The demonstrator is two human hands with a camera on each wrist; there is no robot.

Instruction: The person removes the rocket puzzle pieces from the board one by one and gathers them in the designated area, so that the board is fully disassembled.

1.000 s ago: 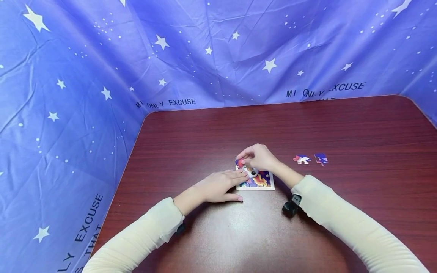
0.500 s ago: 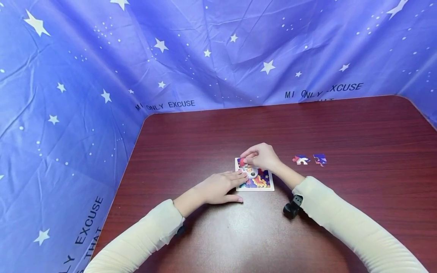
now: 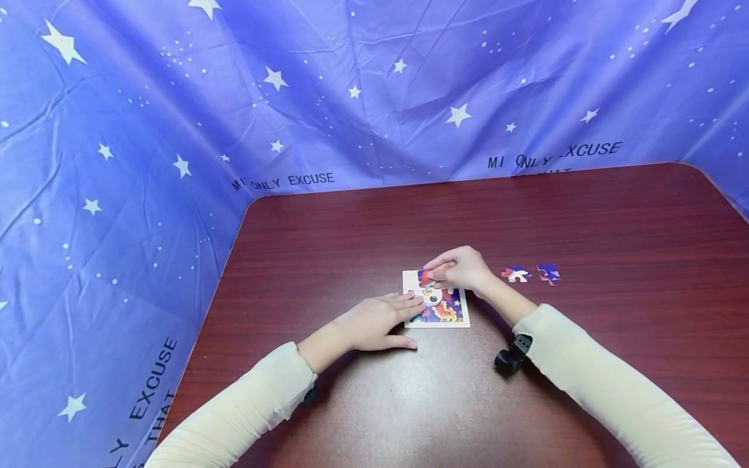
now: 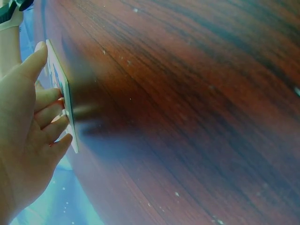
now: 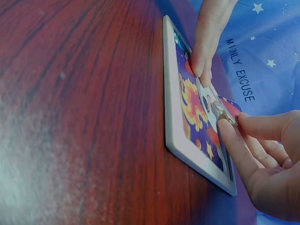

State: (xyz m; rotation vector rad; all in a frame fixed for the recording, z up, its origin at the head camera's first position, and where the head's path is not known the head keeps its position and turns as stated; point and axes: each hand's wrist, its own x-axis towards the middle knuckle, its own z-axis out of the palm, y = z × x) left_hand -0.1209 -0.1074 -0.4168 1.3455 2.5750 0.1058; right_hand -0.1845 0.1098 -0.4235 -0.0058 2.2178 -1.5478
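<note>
A small square jigsaw puzzle in a white frame (image 3: 466,316) lies on the table, printed with a white cartoon face and an orange, flame-like shape. My left hand (image 3: 379,322) rests fingertips on its left part, fingers straight, the thumb on the table beside the near edge. Between thumb and fingers, my right hand (image 3: 463,269) pinches a red and purple puzzle piece (image 3: 426,278). In the right wrist view that piece (image 5: 229,110) is tilted over the far side of the puzzle. The pale tray bottom (image 3: 411,279) shows at the far left corner.
Two loose puzzle pieces lie to the right of the frame: a red and white one (image 3: 516,273) and a mostly purple one (image 3: 549,273). The dark wooden table (image 3: 328,240) meets a blue star-printed cloth (image 3: 374,117) at the back and left.
My right hand has moved to the right along the puzzle's far side with the piece, uncovering the pale far left corner. The left hand stays in place.
</note>
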